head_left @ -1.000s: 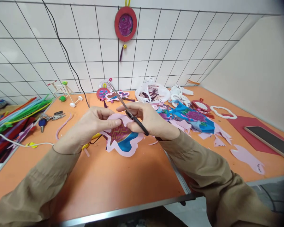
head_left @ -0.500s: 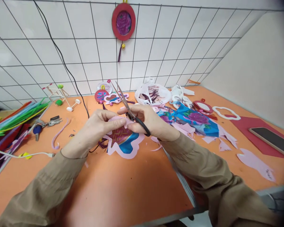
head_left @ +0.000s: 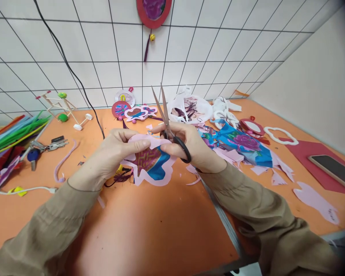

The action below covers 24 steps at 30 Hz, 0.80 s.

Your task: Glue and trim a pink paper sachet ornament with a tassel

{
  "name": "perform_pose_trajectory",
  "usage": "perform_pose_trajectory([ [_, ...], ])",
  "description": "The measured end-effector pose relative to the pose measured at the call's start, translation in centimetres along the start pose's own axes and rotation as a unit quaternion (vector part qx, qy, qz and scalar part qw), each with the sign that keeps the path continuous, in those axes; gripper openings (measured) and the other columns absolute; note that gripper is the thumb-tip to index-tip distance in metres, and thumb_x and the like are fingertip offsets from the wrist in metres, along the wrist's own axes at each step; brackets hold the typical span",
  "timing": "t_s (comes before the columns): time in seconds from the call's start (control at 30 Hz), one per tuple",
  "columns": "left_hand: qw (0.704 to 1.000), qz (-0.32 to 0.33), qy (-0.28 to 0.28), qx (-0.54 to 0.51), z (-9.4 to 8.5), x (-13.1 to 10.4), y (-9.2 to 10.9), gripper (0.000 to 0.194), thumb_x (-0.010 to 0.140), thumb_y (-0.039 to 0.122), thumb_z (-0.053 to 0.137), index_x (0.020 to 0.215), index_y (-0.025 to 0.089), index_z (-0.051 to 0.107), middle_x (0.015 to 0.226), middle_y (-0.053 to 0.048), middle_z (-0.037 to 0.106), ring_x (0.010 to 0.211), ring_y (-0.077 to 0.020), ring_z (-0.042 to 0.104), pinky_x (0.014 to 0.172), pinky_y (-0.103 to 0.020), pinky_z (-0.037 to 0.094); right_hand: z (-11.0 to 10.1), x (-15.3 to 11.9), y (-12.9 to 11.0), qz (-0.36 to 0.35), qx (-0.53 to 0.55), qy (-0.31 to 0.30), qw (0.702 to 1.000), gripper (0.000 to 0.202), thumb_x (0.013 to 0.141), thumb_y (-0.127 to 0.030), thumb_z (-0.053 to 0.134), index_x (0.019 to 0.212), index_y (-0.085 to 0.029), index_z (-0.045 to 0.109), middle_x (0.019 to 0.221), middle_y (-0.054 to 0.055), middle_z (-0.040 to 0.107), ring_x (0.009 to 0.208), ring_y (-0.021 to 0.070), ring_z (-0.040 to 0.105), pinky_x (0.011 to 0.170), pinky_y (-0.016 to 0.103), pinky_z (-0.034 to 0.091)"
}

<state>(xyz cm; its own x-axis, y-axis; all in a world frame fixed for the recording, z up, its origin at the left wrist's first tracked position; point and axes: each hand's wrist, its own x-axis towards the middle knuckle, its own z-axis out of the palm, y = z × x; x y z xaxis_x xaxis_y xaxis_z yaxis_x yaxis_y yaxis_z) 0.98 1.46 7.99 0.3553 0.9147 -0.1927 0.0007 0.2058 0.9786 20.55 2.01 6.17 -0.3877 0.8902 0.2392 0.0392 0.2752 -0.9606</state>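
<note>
My left hand [head_left: 117, 151] pinches the upper left edge of a pink-bordered fabric piece [head_left: 155, 168], which has a brown and gold pattern beside a blue part. Black-handled scissors [head_left: 182, 148] rest in my right hand [head_left: 189, 143], their blades pointing up and slightly parted, away from the piece. The thumb of my right hand also presses on the pink border at its upper right. Dark threads [head_left: 122, 177] lie just left of the piece, below my left wrist.
Behind my hands are finished fabric ornaments [head_left: 136, 112] and a white plastic bag [head_left: 202, 109]. Blue floral fabric [head_left: 241, 142], pink scraps and a phone [head_left: 333, 168] lie right. Pipe cleaners [head_left: 14, 134], keys [head_left: 33, 155] and a stick model [head_left: 63, 107] are left.
The view has tilted down a little. The scissors have turned more upright and their blades look slightly wider apart. My hands are a bit farther apart on the pink border.
</note>
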Motion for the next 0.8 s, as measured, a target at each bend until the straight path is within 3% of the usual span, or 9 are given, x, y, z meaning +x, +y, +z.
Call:
perform_pose_trajectory([
  [0.23,1.000,0.011,-0.010,0.006,0.0,-0.3,0.3,0.023,0.066,0.035,0.078,0.060,0.014,0.069,0.054,-0.004,0.067,0.045,-0.0155,0.059,0.041,-0.025,0.046,-2.1,0.4,1.1,-0.061,0.069,-0.041,0.995,0.054,0.079,-0.061,0.061,0.111,-0.017,0.062,0.076,0.003,0.057,0.065,0.0132,0.052,0.058,0.027,0.041],
  [0.5,0.999,0.012,0.012,0.032,0.1,-0.5,0.5,0.023,0.066,0.034,0.077,0.059,0.014,0.067,0.052,-0.004,0.067,0.043,-0.0150,0.059,0.041,-0.025,0.046,-1.7,0.1,-0.1,0.011,-0.006,-0.082,0.997,0.066,0.067,-0.068,0.068,0.108,-0.016,0.067,0.072,0.001,0.050,0.062,0.0116,0.046,0.054,0.025,0.036],
  [0.8,0.998,-0.002,0.023,0.057,0.1,-0.3,0.5,0.024,0.065,0.034,0.076,0.058,0.014,0.065,0.050,-0.003,0.064,0.042,-0.0146,0.057,0.041,-0.025,0.045,-1.7,0.3,-0.1,-0.003,-0.044,-0.071,0.997,0.070,0.067,-0.074,0.063,0.108,-0.017,0.068,0.073,0.002,0.052,0.066,0.0137,0.048,0.057,0.027,0.039],
])
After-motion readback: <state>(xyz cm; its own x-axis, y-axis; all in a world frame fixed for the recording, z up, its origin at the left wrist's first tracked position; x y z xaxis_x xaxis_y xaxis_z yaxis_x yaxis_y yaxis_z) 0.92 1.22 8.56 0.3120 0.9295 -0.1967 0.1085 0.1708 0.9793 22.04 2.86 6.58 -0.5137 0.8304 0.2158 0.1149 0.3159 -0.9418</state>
